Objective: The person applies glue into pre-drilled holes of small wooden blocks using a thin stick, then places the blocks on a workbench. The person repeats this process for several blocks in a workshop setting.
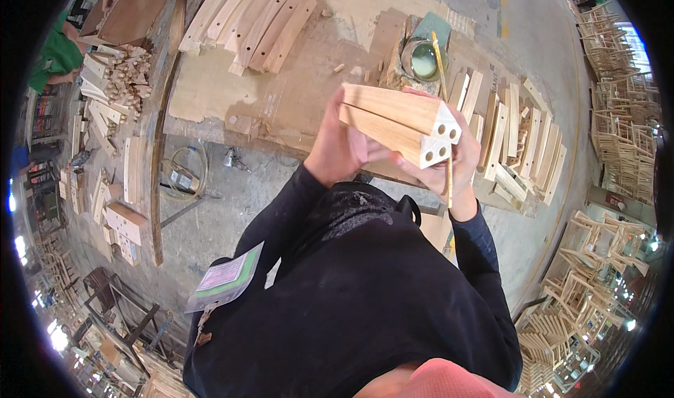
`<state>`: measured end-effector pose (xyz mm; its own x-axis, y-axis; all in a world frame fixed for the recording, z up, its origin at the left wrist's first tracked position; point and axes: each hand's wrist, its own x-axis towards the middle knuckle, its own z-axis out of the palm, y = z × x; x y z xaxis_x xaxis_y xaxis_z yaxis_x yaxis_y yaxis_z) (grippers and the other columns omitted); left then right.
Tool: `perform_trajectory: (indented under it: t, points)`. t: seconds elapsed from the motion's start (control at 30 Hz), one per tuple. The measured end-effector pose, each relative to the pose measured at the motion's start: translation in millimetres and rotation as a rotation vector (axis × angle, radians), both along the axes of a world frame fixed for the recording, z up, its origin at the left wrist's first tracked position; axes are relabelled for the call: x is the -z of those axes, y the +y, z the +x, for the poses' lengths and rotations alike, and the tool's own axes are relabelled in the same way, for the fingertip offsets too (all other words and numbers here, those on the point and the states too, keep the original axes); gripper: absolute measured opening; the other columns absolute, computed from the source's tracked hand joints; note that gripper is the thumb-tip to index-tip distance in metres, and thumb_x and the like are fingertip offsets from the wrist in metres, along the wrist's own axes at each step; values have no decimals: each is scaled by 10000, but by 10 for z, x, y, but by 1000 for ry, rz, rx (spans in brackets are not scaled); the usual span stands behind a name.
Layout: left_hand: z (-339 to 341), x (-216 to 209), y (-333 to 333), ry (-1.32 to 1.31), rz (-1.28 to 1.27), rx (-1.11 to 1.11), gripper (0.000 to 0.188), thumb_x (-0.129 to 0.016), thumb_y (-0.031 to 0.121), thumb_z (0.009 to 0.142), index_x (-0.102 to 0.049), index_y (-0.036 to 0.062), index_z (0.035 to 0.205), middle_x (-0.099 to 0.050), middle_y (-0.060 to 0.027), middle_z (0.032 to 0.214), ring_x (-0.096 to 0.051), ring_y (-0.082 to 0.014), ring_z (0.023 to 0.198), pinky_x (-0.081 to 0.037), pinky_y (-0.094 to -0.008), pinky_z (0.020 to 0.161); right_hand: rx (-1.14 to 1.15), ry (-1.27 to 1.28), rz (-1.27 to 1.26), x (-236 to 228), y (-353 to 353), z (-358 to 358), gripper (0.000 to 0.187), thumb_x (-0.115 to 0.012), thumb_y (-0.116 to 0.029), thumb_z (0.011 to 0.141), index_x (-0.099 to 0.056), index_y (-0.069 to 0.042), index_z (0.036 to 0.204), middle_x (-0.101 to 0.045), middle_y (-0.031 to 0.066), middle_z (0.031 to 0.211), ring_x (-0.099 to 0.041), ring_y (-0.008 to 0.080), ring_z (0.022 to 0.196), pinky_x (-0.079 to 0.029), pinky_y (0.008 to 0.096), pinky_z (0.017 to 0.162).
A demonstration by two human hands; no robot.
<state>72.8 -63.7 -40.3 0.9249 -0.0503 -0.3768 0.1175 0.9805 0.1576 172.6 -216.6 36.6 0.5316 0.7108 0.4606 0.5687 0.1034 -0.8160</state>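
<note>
Two pale tapered wooden pieces, one upper and one lower, are held side by side above the bench edge. Several round holes show in their light end faces, which point right. My left hand wraps the far-left end, thumb and fingers around the wood. My right hand grips the drilled end from the right and below. A thin yellowish stick passes close by the end faces and runs down along my right hand; its grip is partly hidden. Beyond it stands a glass jar of whitish liquid.
A cardboard-covered bench carries curved drilled slats at the back left and many wooden strips at the right. A wooden block stands beside the jar. Another bench with wood pieces is at the left, near a person in green.
</note>
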Motion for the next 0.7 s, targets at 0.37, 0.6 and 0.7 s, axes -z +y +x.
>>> perform_trajectory:
  t: [0.37,0.6,0.7]
  points:
    - [24,-347,69,-490,1383,-248,817,-817,26,665,-464,28,1401,-623,-112,1123,-632,-217,998,-499,-341,925,-65,-145,-383,-207,57,-46,771,-904,-340,714,-580,-30,1342,-703,109,1238,-717,256,1058,-550,391,950]
    - [-18,-252,261,-249,1545,-358,466,-798,17,732,-511,35,1100,-610,-89,1048,-611,-146,941,-506,-308,820,241,194,-258,-210,-336,459,371,-527,-223,1071,-598,-6,1364,-693,143,1173,-679,178,1050,-546,327,903]
    - [11,-312,324,-276,1560,-408,433,-789,20,736,-518,36,1073,-625,-87,1006,-626,-145,915,-515,-307,802,335,227,-279,83,-419,783,339,-491,-221,1088,-669,8,1265,-713,125,1072,-686,134,971,-553,278,831]
